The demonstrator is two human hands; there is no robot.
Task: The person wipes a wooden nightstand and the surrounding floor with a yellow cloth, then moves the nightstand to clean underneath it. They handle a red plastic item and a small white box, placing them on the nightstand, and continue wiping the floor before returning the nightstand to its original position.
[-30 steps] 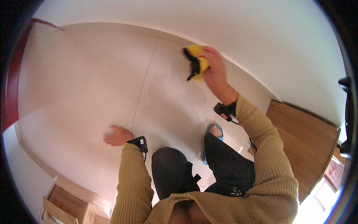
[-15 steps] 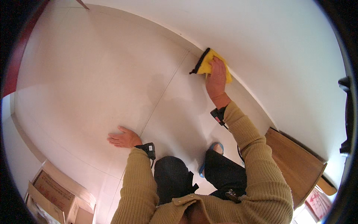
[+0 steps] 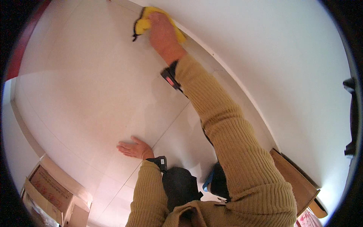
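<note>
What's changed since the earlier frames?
The right hand has carried the yellow cloth farther out and leftward along the foot of the wall. Nothing was let go: its grip on the cloth remains. The left hand stays palm-down on the floor.

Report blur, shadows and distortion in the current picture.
Head view: the right hand and yellow cloth look somewhat blurred; head view: soft, faint shadows lie on the floor; head view: the bottom edge of the wall bows, and the corners go black.
</note>
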